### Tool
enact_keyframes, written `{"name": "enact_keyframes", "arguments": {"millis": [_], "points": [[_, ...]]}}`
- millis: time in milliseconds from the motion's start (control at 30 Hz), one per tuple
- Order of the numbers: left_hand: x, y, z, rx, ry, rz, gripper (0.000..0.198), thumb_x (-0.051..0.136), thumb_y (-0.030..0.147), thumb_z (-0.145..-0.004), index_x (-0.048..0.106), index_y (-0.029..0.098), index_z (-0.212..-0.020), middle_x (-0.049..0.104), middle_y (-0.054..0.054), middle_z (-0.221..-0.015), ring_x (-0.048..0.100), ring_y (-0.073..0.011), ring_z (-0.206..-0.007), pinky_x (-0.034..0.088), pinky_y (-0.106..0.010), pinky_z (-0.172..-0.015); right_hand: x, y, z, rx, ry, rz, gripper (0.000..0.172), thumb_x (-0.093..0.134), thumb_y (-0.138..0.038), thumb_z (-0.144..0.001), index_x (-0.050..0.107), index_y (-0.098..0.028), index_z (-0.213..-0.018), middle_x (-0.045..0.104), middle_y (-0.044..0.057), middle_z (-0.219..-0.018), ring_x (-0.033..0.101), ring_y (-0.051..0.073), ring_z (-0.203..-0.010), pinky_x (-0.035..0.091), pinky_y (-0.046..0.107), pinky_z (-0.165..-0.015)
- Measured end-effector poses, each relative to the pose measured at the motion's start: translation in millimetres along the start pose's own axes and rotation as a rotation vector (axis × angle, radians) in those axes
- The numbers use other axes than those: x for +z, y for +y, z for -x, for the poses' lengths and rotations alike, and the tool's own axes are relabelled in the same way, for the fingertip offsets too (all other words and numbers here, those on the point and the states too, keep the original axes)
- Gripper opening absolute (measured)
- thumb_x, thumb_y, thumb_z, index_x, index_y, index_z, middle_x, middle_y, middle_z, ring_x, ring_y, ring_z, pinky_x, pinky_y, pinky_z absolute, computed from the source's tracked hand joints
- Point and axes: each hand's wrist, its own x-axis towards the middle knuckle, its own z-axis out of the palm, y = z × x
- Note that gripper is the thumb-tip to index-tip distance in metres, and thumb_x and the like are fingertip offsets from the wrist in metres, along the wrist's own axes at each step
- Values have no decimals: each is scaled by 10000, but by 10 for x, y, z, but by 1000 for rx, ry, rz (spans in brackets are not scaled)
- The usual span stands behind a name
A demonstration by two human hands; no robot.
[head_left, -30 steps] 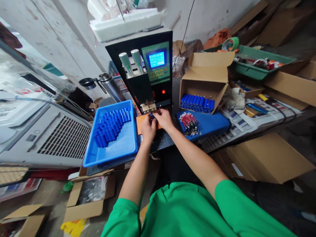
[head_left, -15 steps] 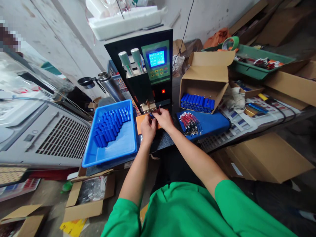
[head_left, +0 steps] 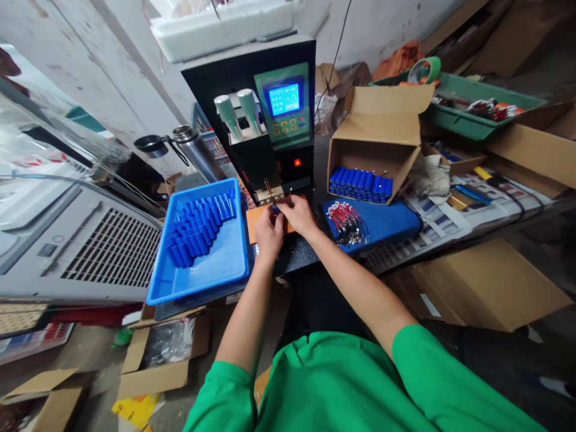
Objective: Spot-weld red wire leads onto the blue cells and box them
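Note:
My left hand (head_left: 269,230) and my right hand (head_left: 298,215) are both pinched on a small blue battery cell (head_left: 276,209), held just under the electrode tips of the black spot welder (head_left: 265,114). The cell rests above an orange pad (head_left: 254,221). A thin wire lead sticks up from my right fingers. To the left stands a blue tray (head_left: 211,264) with several blue cells (head_left: 198,231) in rows. To the right a bundle of red wire leads (head_left: 345,219) lies on a blue cloth (head_left: 382,222).
An open cardboard box (head_left: 382,135) holds more blue cells (head_left: 359,183). A steel flask (head_left: 193,150) stands behind the tray. A green tray (head_left: 477,111) of parts is at the back right. Cardboard boxes (head_left: 477,288) sit below the bench, and a grey ventilated unit (head_left: 81,246) is at left.
Both hands stay pinched on the cell under the welder tips. The view has tilted slightly, shifting everything a little down and left.

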Motion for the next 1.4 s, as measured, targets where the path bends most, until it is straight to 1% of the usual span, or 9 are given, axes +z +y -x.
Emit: {"name": "enact_keyframes", "arguments": {"millis": [233, 467, 600, 700, 767, 867, 967, 1133, 1400], "points": [[-12, 38, -6, -15, -15, -16, 225, 593, 322, -940, 649, 206, -1124, 701, -45, -867, 623, -181, -734, 456, -289, -691, -119, 89, 57, -90, -26, -45, 216, 664, -399, -832, 637, -184, -833, 704, 24, -834, 641, 173, -795, 481, 271, -757], [-5, 18, -18, -21, -12, 21, 256, 605, 325, -927, 642, 207, -1150, 701, -37, -870, 623, -166, -722, 476, -280, -699, -230, 131, 54, -128, -83, 6, 267, 661, -391, -786, 566, -188, -642, 554, -31, -611, 494, 127, -607, 382, 258, -614], [-24, 71, -36, -31, -42, 80, 261, 611, 334, -924, 638, 194, -1142, 705, -43, -894, 649, -161, -761, 509, -284, -728, -264, 109, 60, -72, -104, -63, 327, 654, -449, -781, 539, -203, -598, 516, -30, -545, 471, 126, -566, 363, 246, -554], [-102, 77, -12, 9, -4, 177, 319, 613, 354, -929, 605, 182, -1198, 714, -76, -1033, 686, -176, -917, 549, -304, -833, -289, 77, 70, -8, -121, -139, 353, 677, -490, -762, 540, -209, -599, 494, -33, -507, 455, 121, -517, 342, 237, -501], [-193, 52, 52, 14, 42, 185, 296, 581, 383, -949, 611, 179, -1161, 710, -90, -1085, 689, -186, -991, 557, -320, -882, -297, 64, 67, 25, -131, -192, 358, 706, -501, -738, 550, -207, -604, 495, -37, -504, 437, 111, -488, 329, 235, -480], [-343, 10, 208, -4, 6, 122, 263, 559, 409, -954, 651, 182, -1050, 724, -79, -1007, 700, -192, -937, 570, -334, -853, -292, 65, 50, 64, -135, -266, 359, 736, -493, -710, 557, -202, -601, 510, -36, -514, 416, 96, -464, 311, 232, -460], [-422, 13, 341, 69, -61, 26, 209, 623, 386, -908, 683, 194, -965, 727, -66, -933, 694, -196, -881, 568, -346, -829, -281, 75, 36, 76, -133, -309, 346, 746, -468, -701, 557, -199, -592, 505, -36, -504, 398, 88, -454, 286, 225, -444], [-324, 75, 354, 149, -121, -86, 134, 692, 337, -859, 695, 217, -918, 737, -63, -924, 685, -211, -885, 551, -372, -857, -283, 67, 39, 127, -110, -349, 332, 755, -454, -701, 569, -194, -613, 532, -28, -521, 391, 78, -444, 265, 218, -423], [-163, 36, 321, 137, -24, -188, 90, 642, 294, -898, 694, 221, -899, 725, -63, -908, 653, -225, -897, 504, -378, -868, -309, 57, 21, 177, -122, -414, 343, 781, -444, -711, 564, -188, -640, 563, -16, -554, 395, 71, -437, 236, 204, -394]]}}
